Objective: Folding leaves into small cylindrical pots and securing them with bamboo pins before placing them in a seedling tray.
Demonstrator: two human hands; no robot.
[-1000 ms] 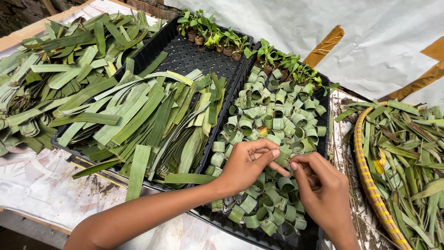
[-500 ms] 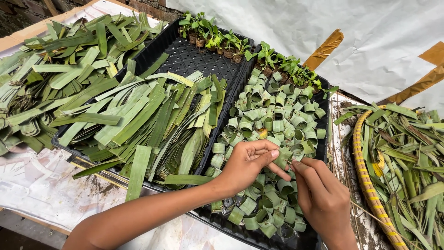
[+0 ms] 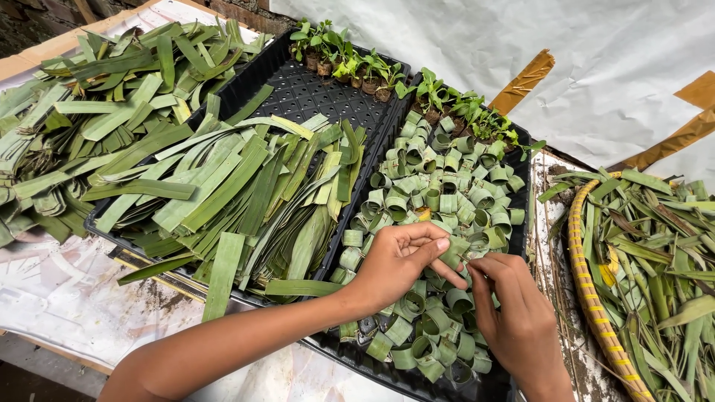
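My left hand and my right hand meet over the near part of the right black tray. Between the fingertips of both hands sits one rolled green leaf ring. Several more rolled leaf rings fill that tray around and under my hands. The left black tray beside it holds a pile of flat green leaf strips.
Small green seedlings in soil plugs line the far edge of both trays. A big heap of leaf strips lies at far left. A round woven basket of leaf scraps stands at right. White sheeting hangs behind.
Both hands have stayed over the same spot in the right tray; the fingers have shifted slightly around the leaf ring, and the right hand has crept a little toward the left hand.
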